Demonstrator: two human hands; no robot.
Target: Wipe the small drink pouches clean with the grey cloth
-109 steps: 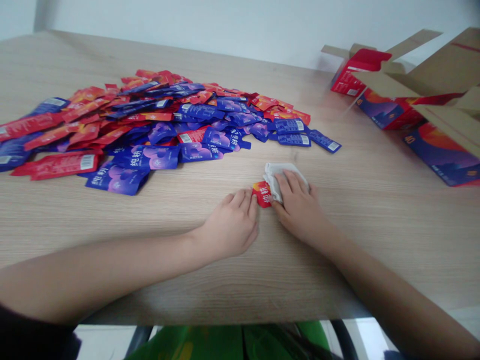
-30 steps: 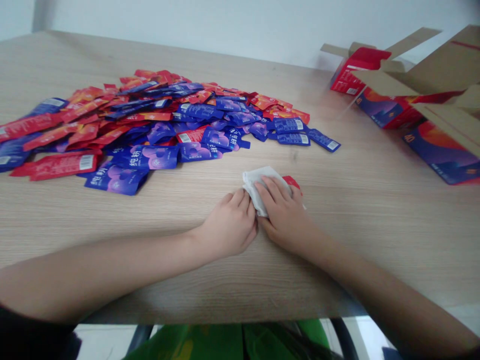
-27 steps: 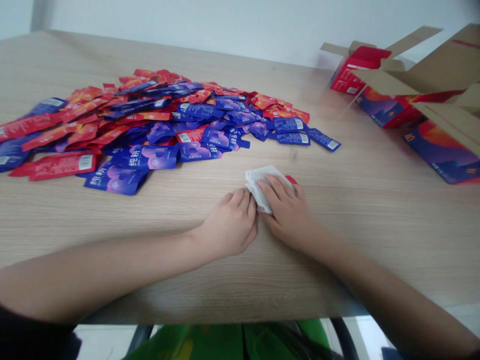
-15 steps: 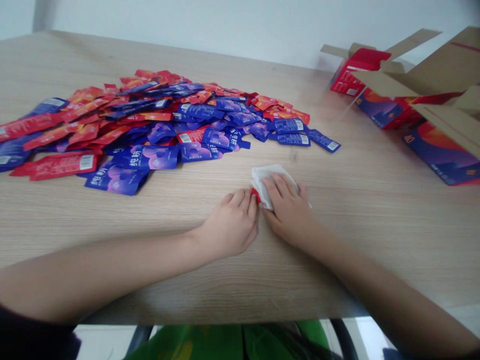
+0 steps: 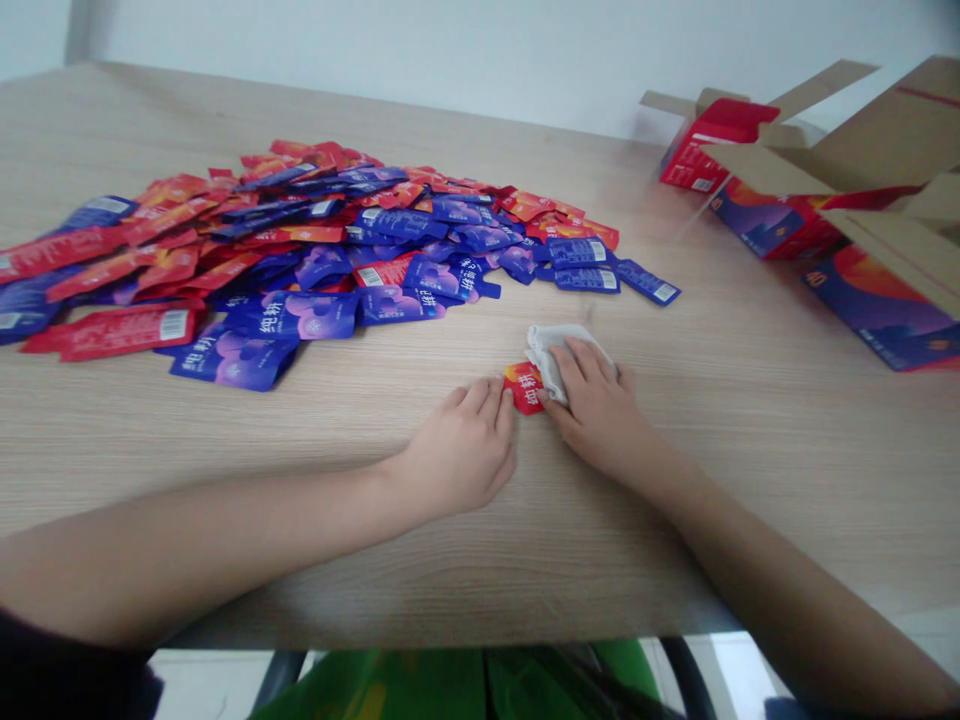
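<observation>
A small red sachet (image 5: 524,386) lies flat on the wooden table (image 5: 750,420) near its front edge. My left hand (image 5: 465,450) rests palm down with its fingers together, their tips pinning the sachet's left end. My right hand (image 5: 596,405) presses a folded white cloth (image 5: 546,345) down on the sachet's right part, fingers laid flat over the cloth. Most of the sachet is hidden under cloth and hand.
A wide heap of red and blue sachets (image 5: 315,245) spreads over the table's left and middle. Opened red and blue cartons with brown flaps (image 5: 817,200) lie at the far right. Bare wood lies to the right of my hands.
My right hand slid the white cloth rightwards along the sachet, uncovering its red left end. My left hand stayed where it was.
</observation>
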